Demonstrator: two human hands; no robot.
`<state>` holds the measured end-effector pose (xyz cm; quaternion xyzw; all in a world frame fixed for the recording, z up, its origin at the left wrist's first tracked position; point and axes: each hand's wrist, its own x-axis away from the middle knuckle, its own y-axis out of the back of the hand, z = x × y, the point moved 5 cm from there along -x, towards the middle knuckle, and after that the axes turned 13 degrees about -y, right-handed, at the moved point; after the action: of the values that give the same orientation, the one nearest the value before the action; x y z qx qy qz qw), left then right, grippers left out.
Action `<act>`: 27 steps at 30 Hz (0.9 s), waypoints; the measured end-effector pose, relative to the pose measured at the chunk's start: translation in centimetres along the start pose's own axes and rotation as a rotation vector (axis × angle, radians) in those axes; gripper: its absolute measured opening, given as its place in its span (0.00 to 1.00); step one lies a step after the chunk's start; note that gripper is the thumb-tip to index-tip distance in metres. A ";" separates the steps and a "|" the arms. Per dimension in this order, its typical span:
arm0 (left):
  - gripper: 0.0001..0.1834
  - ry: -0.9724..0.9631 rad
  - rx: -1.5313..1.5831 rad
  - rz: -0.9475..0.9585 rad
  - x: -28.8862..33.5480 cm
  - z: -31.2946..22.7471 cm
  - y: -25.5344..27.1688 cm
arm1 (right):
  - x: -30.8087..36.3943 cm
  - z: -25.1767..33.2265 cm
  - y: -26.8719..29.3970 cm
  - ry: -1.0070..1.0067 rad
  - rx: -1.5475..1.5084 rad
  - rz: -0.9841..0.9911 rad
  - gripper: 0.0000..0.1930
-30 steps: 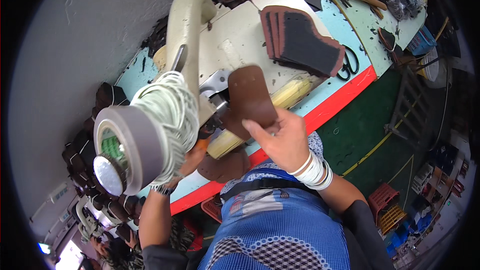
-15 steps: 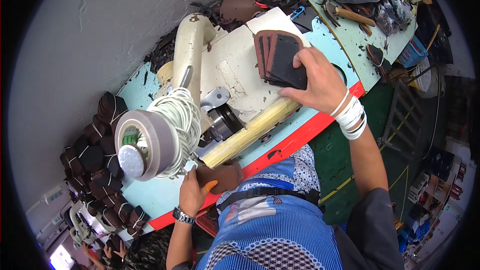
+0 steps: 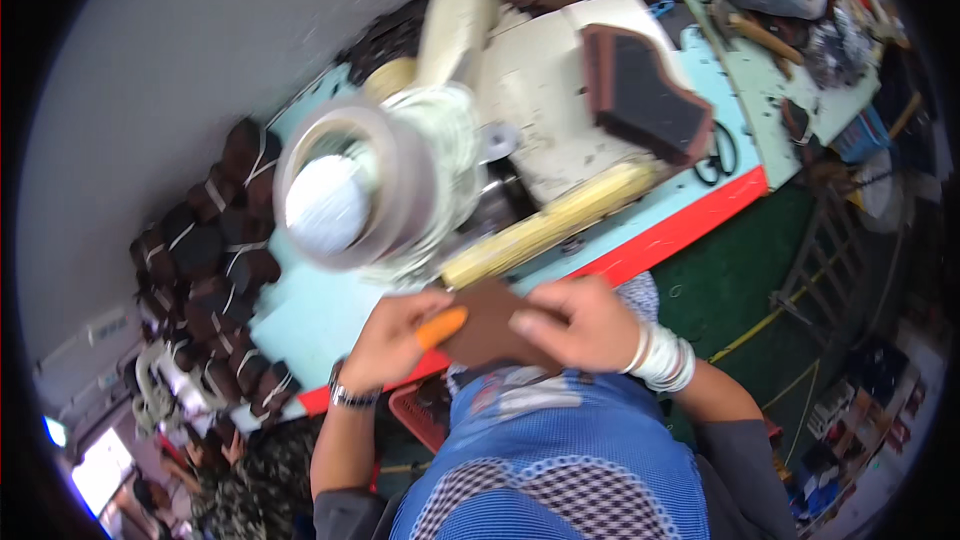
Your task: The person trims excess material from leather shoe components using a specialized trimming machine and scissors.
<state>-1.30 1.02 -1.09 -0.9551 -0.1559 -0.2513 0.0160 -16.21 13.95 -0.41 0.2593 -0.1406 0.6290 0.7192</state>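
Low in front of my apron, both hands grip a flat brown leather piece (image 3: 488,325). My left hand (image 3: 392,338), with an orange finger cover and a metal watch, pinches its left side. My right hand (image 3: 592,328), white cords looped at the wrist, has closed on its right side with the thumb on top. Just beyond them is the cream machine (image 3: 530,90), with a pale yellow ribbed roller (image 3: 550,222) along its near side. A stack of dark leather pieces (image 3: 650,100) rests on the machine's top. Motion blurs parts of the picture.
A tape roll (image 3: 400,185) with a coil of white cord (image 3: 450,155) stands high at the left. Tied leather bundles (image 3: 235,230) pile up by the wall. Black scissors (image 3: 718,155) lie near the red table edge (image 3: 680,220). Another person (image 3: 250,485) works at lower left.
My right hand has left the leather stack on the machine and come down to the brown piece at my left hand. The whole view has shifted, the machine now sitting further right and higher.
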 end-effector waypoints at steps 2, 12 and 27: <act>0.12 0.100 0.186 0.061 -1.8 0.3 0.3 | -1.2 -1.5 0.5 -0.164 -0.352 -0.090 0.12; 0.14 -0.329 -0.351 -0.041 -6.0 3.8 3.2 | -3.9 -2.8 2.2 -0.167 -0.360 -0.322 0.13; 0.12 0.198 0.586 -0.287 -3.2 3.0 0.0 | -3.4 -2.4 -1.1 -0.472 -0.882 0.081 0.09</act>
<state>-2.49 0.44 -5.29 -0.8492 -0.3518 -0.2872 0.2693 -16.03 12.38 -4.37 0.0602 -0.5621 0.4613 0.6838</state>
